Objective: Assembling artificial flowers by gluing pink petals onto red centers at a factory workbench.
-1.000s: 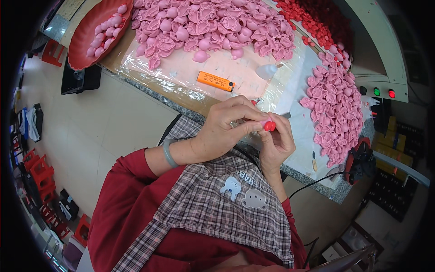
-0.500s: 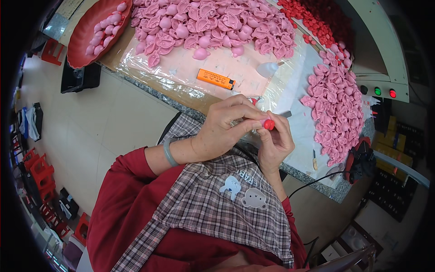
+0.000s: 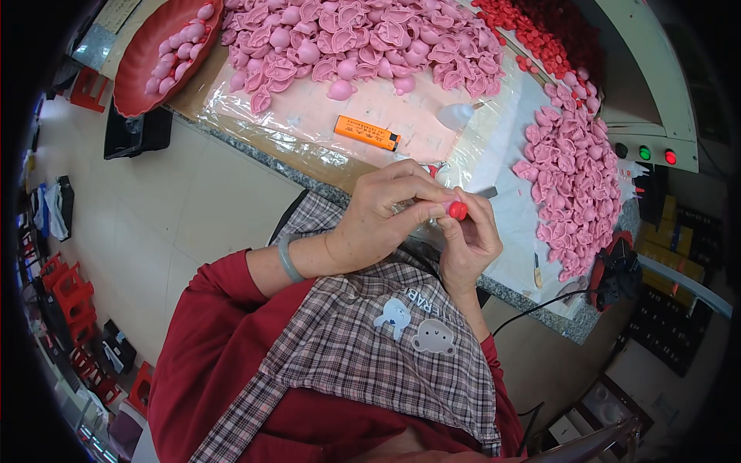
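Close to the table's front edge, a small pink piece with a round red end (image 3: 458, 210) is pinched between both hands. My left hand (image 3: 390, 204), with a pale bangle on its wrist, is closed and grips the piece from the left with thumb and forefinger. My right hand (image 3: 472, 231) is closed around its right side, fingertips touching the red end. Most of the pink part is hidden by my fingers. Behind the hands lie an orange lighter (image 3: 367, 133) and a translucent white squeeze bottle (image 3: 455, 116). A grey flat piece (image 3: 487, 193) shows just beyond my right fingers.
Pink molded pieces make a large heap (image 3: 347, 38) at the back and another pile (image 3: 575, 185) at right. Small red pieces (image 3: 532, 38) lie at back right. A red scalloped bowl (image 3: 130, 81) holds pink balls. A thin tool (image 3: 537, 272) lies near the front edge.
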The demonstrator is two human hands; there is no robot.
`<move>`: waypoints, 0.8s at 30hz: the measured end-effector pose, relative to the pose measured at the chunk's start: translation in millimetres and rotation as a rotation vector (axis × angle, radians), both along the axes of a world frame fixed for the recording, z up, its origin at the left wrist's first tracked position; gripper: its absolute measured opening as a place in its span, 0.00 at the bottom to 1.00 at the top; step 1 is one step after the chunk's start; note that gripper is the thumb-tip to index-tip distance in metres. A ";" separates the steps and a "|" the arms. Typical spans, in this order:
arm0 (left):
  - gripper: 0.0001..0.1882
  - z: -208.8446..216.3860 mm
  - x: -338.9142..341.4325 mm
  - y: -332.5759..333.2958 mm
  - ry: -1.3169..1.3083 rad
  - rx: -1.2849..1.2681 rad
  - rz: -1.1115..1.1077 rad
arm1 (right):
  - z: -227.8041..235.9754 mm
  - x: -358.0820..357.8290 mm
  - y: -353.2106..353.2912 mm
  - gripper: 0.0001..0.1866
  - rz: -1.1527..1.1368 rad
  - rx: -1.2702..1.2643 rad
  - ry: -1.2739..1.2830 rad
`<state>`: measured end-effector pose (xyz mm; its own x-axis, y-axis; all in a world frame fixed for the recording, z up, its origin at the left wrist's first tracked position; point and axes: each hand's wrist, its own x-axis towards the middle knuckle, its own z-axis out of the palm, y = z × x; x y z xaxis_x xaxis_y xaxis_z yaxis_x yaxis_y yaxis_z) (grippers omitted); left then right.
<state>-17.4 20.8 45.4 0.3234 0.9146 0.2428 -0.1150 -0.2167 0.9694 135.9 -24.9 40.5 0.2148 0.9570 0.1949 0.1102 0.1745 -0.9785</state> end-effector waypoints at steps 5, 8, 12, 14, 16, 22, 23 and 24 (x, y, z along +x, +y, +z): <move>0.08 0.2 0.0 -0.8 -0.010 -0.031 -0.006 | -1.7 1.7 -0.3 0.20 0.006 -0.007 -0.007; 0.08 0.5 0.2 -1.3 -0.011 -0.036 -0.007 | -4.5 3.1 0.3 0.20 0.028 0.044 -0.011; 0.08 -0.7 0.0 -1.9 -0.008 -0.050 -0.009 | -5.1 3.0 0.4 0.20 0.027 0.040 -0.010; 0.08 -0.5 -0.1 -1.9 -0.014 -0.058 -0.010 | -4.6 3.1 0.4 0.20 0.027 0.042 -0.006; 0.09 -0.7 -0.2 -1.2 -0.021 -0.065 -0.013 | -3.3 3.4 0.4 0.20 0.027 0.030 -0.026; 0.09 -2.0 -1.5 -0.3 -0.064 -0.114 -0.028 | 5.9 -0.5 1.4 0.19 0.005 -0.035 -0.044; 0.09 -2.7 -2.1 -0.6 -0.087 -0.179 -0.041 | 6.7 -0.3 1.9 0.19 0.001 -0.035 -0.043; 0.09 -3.0 -2.2 -0.6 -0.109 -0.243 -0.054 | 7.2 0.1 3.1 0.19 0.016 -0.022 -0.062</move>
<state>-19.6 20.2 42.5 0.3576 0.9323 0.0541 -0.2270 0.0306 0.9734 136.0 -21.8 47.7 0.1877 0.9645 0.1859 0.1676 0.1550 -0.9736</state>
